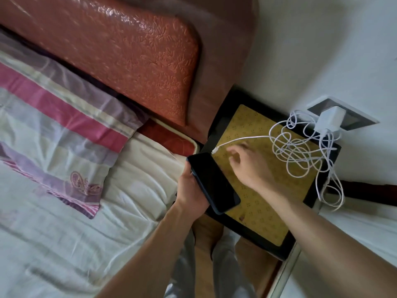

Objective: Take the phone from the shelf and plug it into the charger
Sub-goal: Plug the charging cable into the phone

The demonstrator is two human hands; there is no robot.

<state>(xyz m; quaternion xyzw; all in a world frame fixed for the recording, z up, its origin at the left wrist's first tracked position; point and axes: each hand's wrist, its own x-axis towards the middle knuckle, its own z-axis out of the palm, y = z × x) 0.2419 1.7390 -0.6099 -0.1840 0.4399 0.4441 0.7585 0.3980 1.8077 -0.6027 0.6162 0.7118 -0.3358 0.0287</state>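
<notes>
My left hand (190,190) grips a black phone (214,182) by its left edge, screen up, over the near left corner of the bedside table (253,211). The white charger cable (242,139) runs to the phone's top end, its connector (214,151) touching or seated there; I cannot tell which. My right hand (245,163) hovers blurred just right of the connector, fingers spread, holding nothing. The cable lies in a tangled heap (298,151) and leads to a white adapter (327,120) in a wall socket (348,117).
The table has a yellow patterned top in a dark frame. To its left are a bed with a white sheet (64,244), a striped pink and purple pillow (55,130) and a red embossed headboard (120,52). My legs and feet show below.
</notes>
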